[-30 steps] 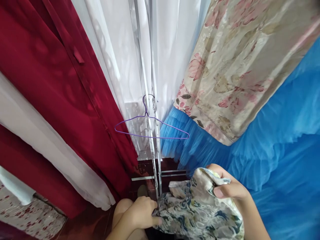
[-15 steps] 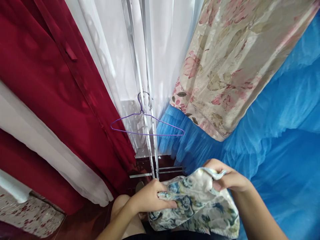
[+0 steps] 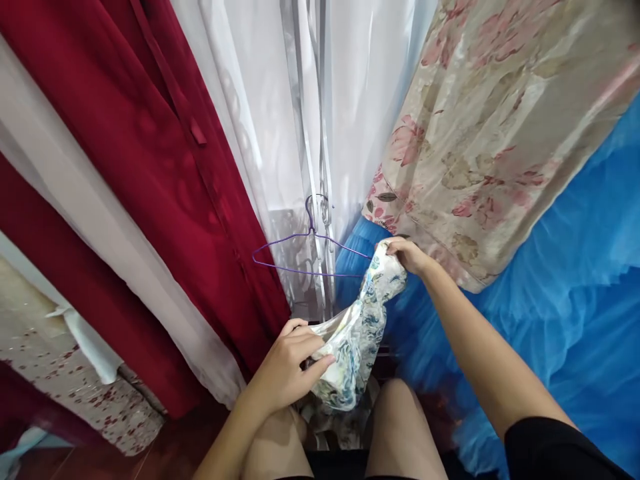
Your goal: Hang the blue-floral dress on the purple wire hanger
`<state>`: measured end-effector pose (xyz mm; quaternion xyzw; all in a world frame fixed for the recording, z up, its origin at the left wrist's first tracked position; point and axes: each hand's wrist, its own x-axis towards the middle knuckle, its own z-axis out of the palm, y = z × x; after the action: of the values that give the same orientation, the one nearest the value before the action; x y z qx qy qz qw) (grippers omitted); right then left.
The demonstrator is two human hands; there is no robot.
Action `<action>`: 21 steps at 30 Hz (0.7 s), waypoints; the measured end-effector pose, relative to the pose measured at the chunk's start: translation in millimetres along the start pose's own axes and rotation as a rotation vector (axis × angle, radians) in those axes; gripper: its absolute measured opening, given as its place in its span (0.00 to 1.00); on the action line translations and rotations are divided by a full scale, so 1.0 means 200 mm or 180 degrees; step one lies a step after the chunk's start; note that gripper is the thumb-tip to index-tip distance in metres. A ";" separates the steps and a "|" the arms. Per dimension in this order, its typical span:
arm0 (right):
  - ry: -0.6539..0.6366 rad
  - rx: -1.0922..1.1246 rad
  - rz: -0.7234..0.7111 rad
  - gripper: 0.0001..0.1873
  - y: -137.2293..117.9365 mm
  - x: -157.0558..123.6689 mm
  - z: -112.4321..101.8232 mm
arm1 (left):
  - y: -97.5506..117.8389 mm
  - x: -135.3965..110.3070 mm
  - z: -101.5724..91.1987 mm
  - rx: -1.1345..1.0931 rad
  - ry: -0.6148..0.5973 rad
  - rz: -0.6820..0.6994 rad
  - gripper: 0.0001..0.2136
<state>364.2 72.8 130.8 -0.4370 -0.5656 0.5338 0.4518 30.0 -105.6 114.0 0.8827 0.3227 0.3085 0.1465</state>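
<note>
A small blue-and-cream floral cloth (image 3: 359,327) is stretched between both hands. My left hand (image 3: 290,367) pinches its lower end near my knees. My right hand (image 3: 407,255) grips its upper end, arm reached out, right beside the right tip of a purple wire hanger (image 3: 305,250). The hanger hangs from thin white vertical rods (image 3: 320,200) in front of a sheer white curtain (image 3: 260,100). My bare knees show at the bottom.
A dark red garment (image 3: 125,167) hangs on the left with white fabric (image 3: 100,220) across it. A beige floral dress (image 3: 490,133) and blue tulle (image 3: 575,267) fill the right. A red-spotted cloth (image 3: 60,387) lies at the lower left, over a dark wooden floor.
My right hand has lifted and reached forward with the cloth's upper end up to the hanger. The cloth is now drawn out lengthwise; my left hand still holds the lower end.
</note>
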 end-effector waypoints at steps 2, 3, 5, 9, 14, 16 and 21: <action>-0.0216 0.0112 0.0112 0.08 -0.03 0.06 0.08 | -0.03 0.00 -0.02 -0.0023 0.0170 -0.0082 0.11; -0.0346 0.0163 0.0178 0.10 -0.04 0.07 0.13 | -0.06 -0.01 -0.04 -0.0001 0.0262 -0.0153 0.11; -0.0662 0.0266 0.0291 0.14 -0.06 0.07 0.19 | -0.14 -0.04 -0.09 0.0132 0.0465 -0.0330 0.10; -0.0986 0.0609 0.0159 0.24 -0.10 0.01 0.23 | -0.40 -0.14 -0.19 0.0761 0.0784 -0.0756 0.06; -0.0992 0.0424 0.0225 0.28 -0.12 -0.03 0.19 | -0.72 -0.14 -0.29 0.1161 0.0537 -0.1432 0.08; -0.1016 0.0271 0.0298 0.27 -0.11 -0.04 0.19 | -0.78 -0.09 -0.33 0.1172 0.0515 -0.1512 0.07; -0.1144 0.0216 0.0356 0.25 -0.12 -0.05 0.19 | -0.84 0.08 -0.36 0.1046 0.1010 -0.1811 0.16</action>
<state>328.7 54.6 153.6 -0.3499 -0.5937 0.6464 0.3276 -86.6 34.5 100.1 0.7105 0.6193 0.3326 0.0308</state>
